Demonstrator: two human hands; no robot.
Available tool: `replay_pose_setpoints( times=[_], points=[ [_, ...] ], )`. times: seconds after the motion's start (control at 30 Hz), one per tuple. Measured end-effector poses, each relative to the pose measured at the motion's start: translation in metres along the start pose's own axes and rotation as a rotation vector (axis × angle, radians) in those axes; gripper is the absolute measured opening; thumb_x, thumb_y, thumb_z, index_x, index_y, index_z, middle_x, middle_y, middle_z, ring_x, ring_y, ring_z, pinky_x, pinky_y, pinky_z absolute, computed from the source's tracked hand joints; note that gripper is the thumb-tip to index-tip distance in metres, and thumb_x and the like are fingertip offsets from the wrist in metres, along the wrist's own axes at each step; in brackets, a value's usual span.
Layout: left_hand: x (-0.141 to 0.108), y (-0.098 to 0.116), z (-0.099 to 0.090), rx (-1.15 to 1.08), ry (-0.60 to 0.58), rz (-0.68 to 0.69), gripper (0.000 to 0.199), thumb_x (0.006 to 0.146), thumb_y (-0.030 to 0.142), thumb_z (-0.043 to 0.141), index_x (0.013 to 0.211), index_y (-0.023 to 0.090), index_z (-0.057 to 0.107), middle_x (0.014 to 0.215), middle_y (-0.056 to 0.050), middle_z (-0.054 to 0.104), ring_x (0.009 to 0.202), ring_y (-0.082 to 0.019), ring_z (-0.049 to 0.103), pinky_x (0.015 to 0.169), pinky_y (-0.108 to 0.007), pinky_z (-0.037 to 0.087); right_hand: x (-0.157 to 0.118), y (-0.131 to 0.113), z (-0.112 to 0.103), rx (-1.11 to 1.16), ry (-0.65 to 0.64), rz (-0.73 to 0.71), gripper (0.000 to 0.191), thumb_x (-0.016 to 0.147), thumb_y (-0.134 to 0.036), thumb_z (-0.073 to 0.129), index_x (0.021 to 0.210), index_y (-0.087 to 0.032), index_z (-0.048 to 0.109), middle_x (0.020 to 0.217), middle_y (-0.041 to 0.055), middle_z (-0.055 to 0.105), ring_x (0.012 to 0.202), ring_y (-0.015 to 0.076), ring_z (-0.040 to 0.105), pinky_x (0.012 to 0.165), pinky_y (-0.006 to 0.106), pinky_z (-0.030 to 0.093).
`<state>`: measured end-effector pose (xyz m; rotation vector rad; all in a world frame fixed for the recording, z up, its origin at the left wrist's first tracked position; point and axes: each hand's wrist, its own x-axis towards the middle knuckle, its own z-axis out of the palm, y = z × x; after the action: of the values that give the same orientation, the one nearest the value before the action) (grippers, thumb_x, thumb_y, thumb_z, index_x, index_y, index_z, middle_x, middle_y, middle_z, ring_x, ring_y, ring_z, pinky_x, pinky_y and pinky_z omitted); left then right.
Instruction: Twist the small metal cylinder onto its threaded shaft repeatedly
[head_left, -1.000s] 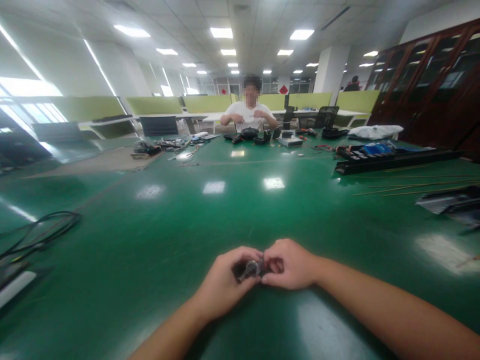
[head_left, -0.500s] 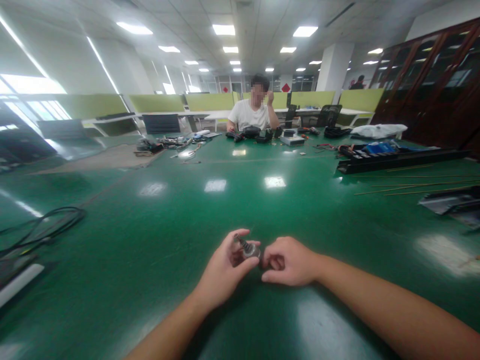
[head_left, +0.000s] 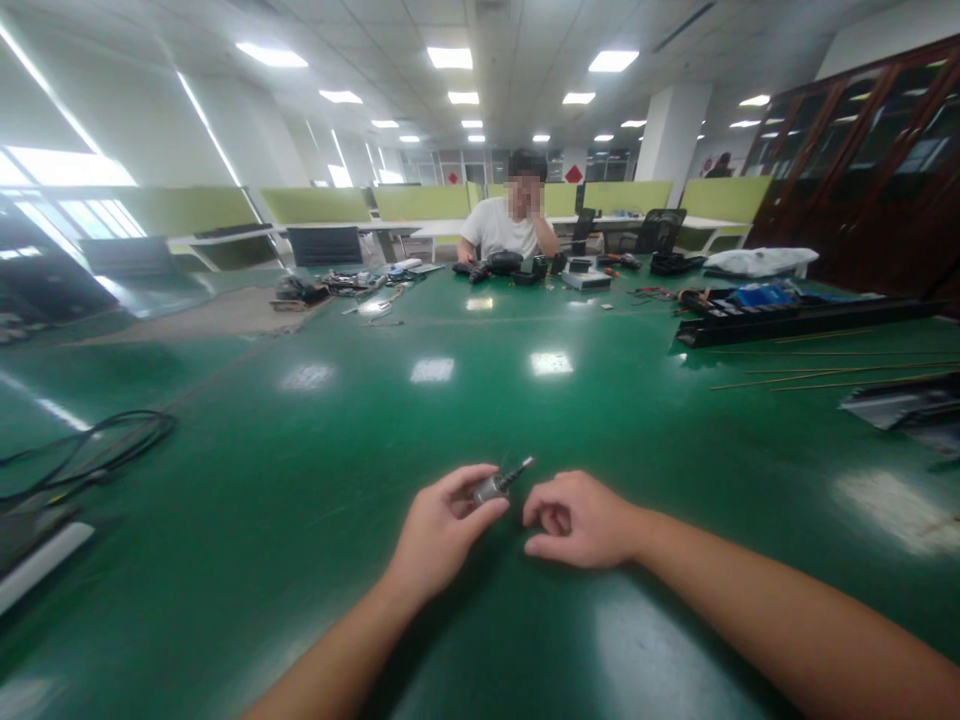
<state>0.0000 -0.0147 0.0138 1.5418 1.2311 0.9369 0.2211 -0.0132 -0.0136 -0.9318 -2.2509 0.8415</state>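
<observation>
Left hand (head_left: pixel 441 530) pinching a metal cylinder (head_left: pixel 489 491) (lettering, if any, illegible), its shaft (head_left: pixel 517 472) toward two o'clock; right hand (head_left: pixel 589 520), at three o'clock, half-curled, thumb apart.

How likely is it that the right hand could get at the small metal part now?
Likely yes: the right hand is close by, with nothing visible in between. The left hand grips the small metal part, but its shaft sticks out on the right.

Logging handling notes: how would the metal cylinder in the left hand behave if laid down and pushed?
The metal cylinder would probably roll, given its round body. Its protruding shaft might make it curve. The glossy green tabletop may let it slide.
</observation>
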Motion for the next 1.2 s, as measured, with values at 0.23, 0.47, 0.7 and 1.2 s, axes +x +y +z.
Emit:
replay_pose_setpoints(
  times=[0.23,0.47,0.7,1.2],
  points=[
    [-0.0029,0.0009,0.0000,0.112,-0.046,0.067,0.039,0.083,0.042,0.065,0.114,0.019,0.067,0.111,-0.007,0.071,0.095,-0.022,0.068,0.088,-0.033,0.054,0.0040,-0.0007,-0.0006,0.081,0.171,0.132,0.023,0.077,-0.032,0.074,0.071,-0.017,0.059,0.059,-0.0028,0.058,0.051,0.0097,0.051,0.050,0.020,0.037],
    [-0.0035,-0.0019,-0.0011,0.200,-0.076,0.216,0.030,0.083,0.035,0.067,0.110,0.022,0.070,0.110,-0.007,0.069,0.099,-0.022,0.065,0.087,-0.033,0.053,0.0032,-0.0027,-0.0016,-0.007,0.266,0.071,0.034,0.073,-0.024,0.076,0.103,-0.020,0.060,0.082,-0.0003,0.065,0.067,0.0144,0.059,0.064,0.025,0.046],
    [-0.0037,-0.0066,0.0002,0.171,-0.084,0.207,0.033,0.080,0.029,0.071,0.112,0.021,0.067,0.113,-0.006,0.068,0.099,-0.022,0.066,0.090,-0.033,0.053,0.0037,-0.0024,-0.0005,-0.056,0.281,-0.048,0.033,0.073,-0.019,0.074,0.103,-0.021,0.062,0.090,0.0015,0.065,0.078,0.0162,0.059,0.072,0.027,0.047],
    [-0.0049,-0.0024,-0.0035,0.300,-0.109,0.376,0.023,0.081,0.024,0.072,0.105,0.022,0.070,0.102,-0.004,0.071,0.094,-0.019,0.065,0.086,-0.029,0.051,0.0046,-0.0048,-0.0024,-0.101,0.170,-0.098,0.014,0.088,-0.032,0.066,0.089,-0.018,0.070,0.083,0.0043,0.067,0.076,0.0168,0.061,0.073,0.028,0.046]
  ],
)
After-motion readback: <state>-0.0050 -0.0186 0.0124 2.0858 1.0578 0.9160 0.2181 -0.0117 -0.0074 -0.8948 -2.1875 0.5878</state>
